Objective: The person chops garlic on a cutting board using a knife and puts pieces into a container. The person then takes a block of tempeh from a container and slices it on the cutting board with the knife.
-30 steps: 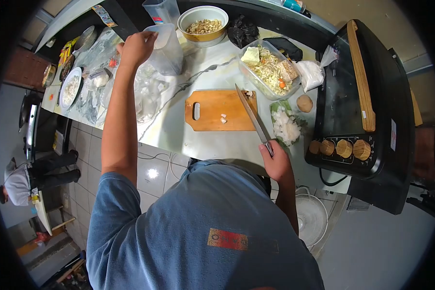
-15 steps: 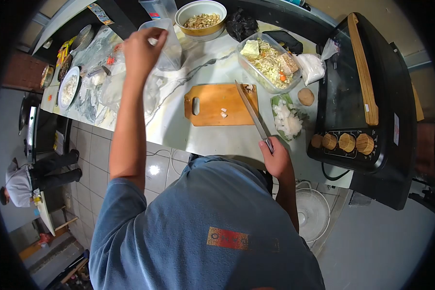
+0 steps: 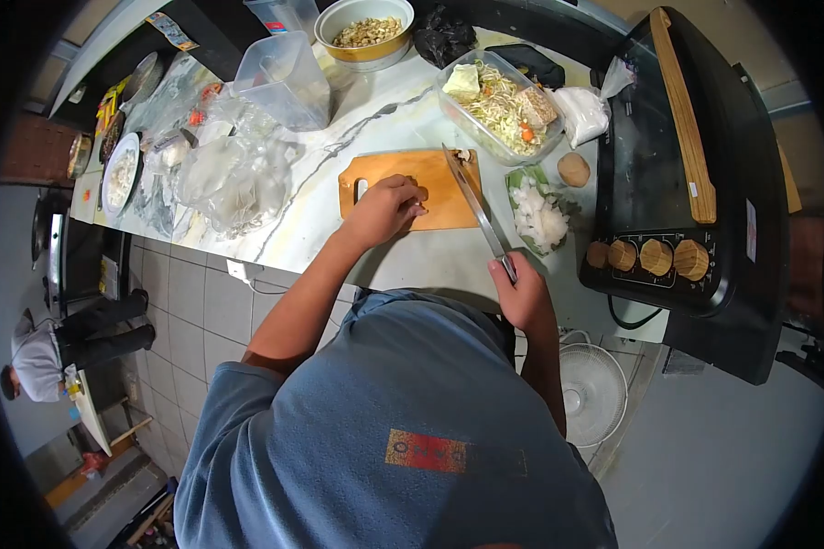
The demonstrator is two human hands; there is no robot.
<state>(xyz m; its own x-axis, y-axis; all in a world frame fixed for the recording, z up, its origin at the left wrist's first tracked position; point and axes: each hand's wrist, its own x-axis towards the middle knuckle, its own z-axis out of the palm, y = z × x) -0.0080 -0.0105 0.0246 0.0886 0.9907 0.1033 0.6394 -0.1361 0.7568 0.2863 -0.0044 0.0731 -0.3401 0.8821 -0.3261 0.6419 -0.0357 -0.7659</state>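
Note:
My right hand [image 3: 525,291] is closed round the handle of a long knife [image 3: 478,207], whose blade lies over the right part of the wooden cutting board [image 3: 449,188]. On the middle of that board, my left hand [image 3: 386,210] has its fingers bent together, at the spot of some small pale pieces [image 3: 417,209]; whether it grips them is hidden. A few dark and pale scraps [image 3: 464,156] lie near the blade's tip. Right of the board, white shreds [image 3: 538,217] rest on a green leaf.
Behind the board stand a clear box of sprouts [image 3: 499,110], a pot [image 3: 364,37] and a clear container [image 3: 284,80]. Plastic bags [image 3: 233,174] lie left. A black oven [image 3: 687,183] stands right, beside a round brown item [image 3: 573,169]. Another person [image 3: 41,357] is far left.
My left hand has come down from the clear container to the middle of the board. My right hand still holds the knife in nearly the same place.

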